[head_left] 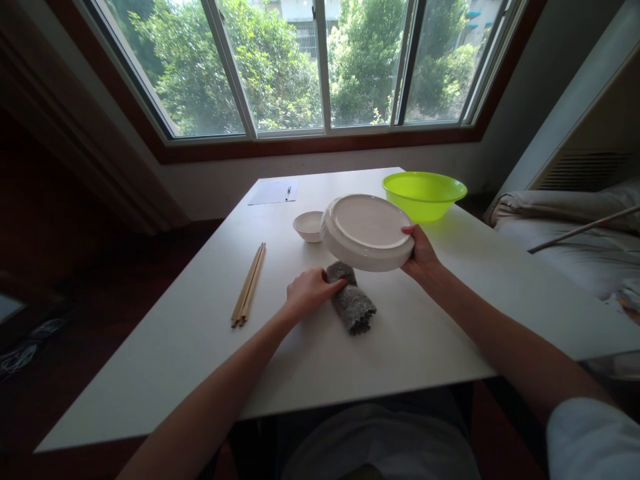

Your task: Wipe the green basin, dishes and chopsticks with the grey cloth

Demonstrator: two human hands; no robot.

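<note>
Right hand [423, 257]: clamped on rim of plate [367, 230], tilted, underside showing, raised above bench [400, 347] | Left hand [310, 290]: curled over cloth [353, 307] lying beneath | Advice: firm rim grip, bunch cloth fully, avoid bowl [309, 225].

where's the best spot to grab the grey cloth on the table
Probably its thick middle, wrapped from above on the left: the grey cloth lies as a loose roll, its far end sits close under the plate in the right hand, and the left hand holds it from that side.
</note>
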